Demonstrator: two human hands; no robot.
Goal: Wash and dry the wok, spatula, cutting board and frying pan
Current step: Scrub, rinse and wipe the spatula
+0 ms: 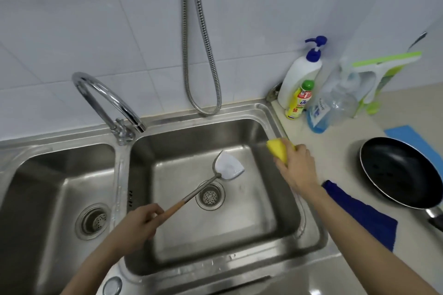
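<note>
My left hand (140, 223) grips the wooden handle of a metal spatula (227, 168), whose blade is held over the right basin of the steel sink (242, 109), just above the drain (210, 195). My right hand (297, 167) holds a yellow sponge (279, 148) at the sink's right rim, apart from the spatula. A black frying pan (398, 172) sits on the counter to the right. I see no wok or cutting board.
A curved tap (105, 100) stands between the two basins, and a metal hose (201, 55) hangs down the tiled wall. Soap bottles (302, 79) and a plastic bottle (335, 103) stand at the back right. A dark blue cloth (369, 218) lies beside the pan.
</note>
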